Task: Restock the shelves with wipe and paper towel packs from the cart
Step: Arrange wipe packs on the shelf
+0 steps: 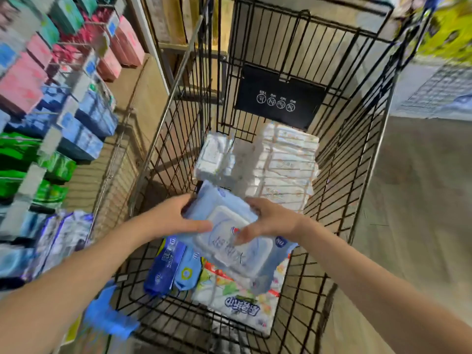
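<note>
Black wire cart (357, 175) beside store shelves (138, 98).
Left hand (176, 218) and right hand (270, 221) are gripping the blue wipe pack (242, 254) at opposite edges.

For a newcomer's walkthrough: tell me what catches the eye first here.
Centre frame, the left hand and right hand grip a pale blue soft wipe pack with a white lid over the black wire cart. White wrapped paper packs lie at the cart's far end. Rows of pink, blue and green packs crowd the left edge.
</note>
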